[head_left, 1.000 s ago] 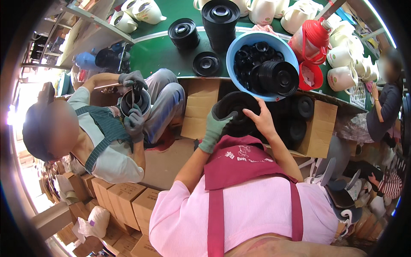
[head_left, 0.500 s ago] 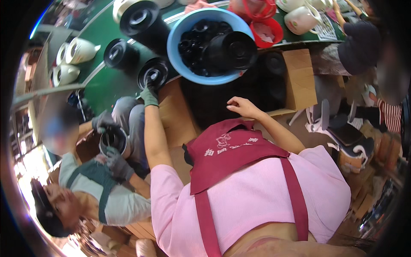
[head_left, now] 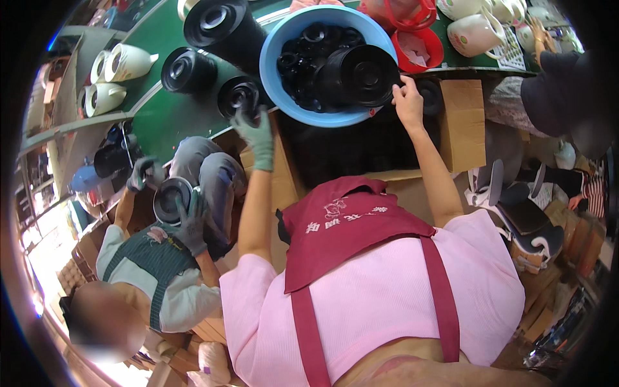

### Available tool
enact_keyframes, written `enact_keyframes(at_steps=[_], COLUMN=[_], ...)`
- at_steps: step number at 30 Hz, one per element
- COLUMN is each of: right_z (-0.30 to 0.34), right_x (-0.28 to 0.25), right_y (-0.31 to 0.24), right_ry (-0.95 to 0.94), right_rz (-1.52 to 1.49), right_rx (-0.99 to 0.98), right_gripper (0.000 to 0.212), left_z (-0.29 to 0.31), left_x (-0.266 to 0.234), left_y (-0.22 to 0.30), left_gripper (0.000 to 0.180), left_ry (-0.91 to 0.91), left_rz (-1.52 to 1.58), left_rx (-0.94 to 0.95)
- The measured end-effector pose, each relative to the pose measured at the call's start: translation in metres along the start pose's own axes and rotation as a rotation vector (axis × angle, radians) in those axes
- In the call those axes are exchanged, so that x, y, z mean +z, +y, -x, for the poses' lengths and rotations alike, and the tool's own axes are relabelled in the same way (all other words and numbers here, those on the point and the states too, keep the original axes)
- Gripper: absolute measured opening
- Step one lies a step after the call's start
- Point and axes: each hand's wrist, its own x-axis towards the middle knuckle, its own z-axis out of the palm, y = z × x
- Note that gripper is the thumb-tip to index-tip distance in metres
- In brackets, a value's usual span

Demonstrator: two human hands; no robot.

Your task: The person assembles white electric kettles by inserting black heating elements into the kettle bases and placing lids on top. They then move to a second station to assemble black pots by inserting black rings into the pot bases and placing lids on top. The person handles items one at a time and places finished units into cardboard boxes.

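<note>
1. Left hand (head_left: 256, 134), gloved: fingers spread loosely at near edge of black disc (head_left: 235, 92) on green table (head_left: 164, 119), left of blue basin (head_left: 325, 120); contact unclear.
2. Right hand (head_left: 409, 104), bare: fingertips at right rim of disc stack (head_left: 367, 76), tilted in the basin; can't tell if pinched tight.
3. Discs look light, stiff, smooth, maybe slippery; outer rim seems the best hold, thumb opposite fingers. Stack could slide apart if held only by its end.
</note>
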Motion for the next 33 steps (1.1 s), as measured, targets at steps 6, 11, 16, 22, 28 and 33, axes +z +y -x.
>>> enact_keyframes(at_steps=[6, 11, 16, 22, 28, 33], right_z=[0.047, 0.079, 0.048, 0.002, 0.041, 0.105], right_x=[0.008, 0.058, 0.164, 0.216, 0.19, 0.112], right_y=[-0.068, -0.108, -0.064, -0.058, -0.064, -0.12], right_ry=[0.142, -0.497, -0.669, -0.753, -0.535, -0.312], right_rz=[-0.03, -0.426, 0.335, 0.418, 0.218, -0.203], right_rx=[-0.287, 0.026, -0.267, -0.07, -0.131, -0.8], right_gripper=[0.039, 0.032, 0.032, 0.041, 0.05, 0.029], left_z=[0.082, 0.082, 0.111, 0.159, 0.169, 0.142], left_x=[-0.001, -0.033, -0.095, -0.105, -0.085, -0.082], left_y=[0.112, 0.07, 0.024, -0.018, -0.008, 0.038], left_gripper=[0.049, 0.043, 0.039, 0.044, 0.044, 0.047], left_ry=[-0.391, -0.027, 0.122, 0.046, 0.128, 0.069], left_rz=[0.739, 0.772, 0.733, 0.731, 0.743, 0.569], left_rx=[-0.447, -0.747, -0.869, -0.87, -0.854, -0.671])
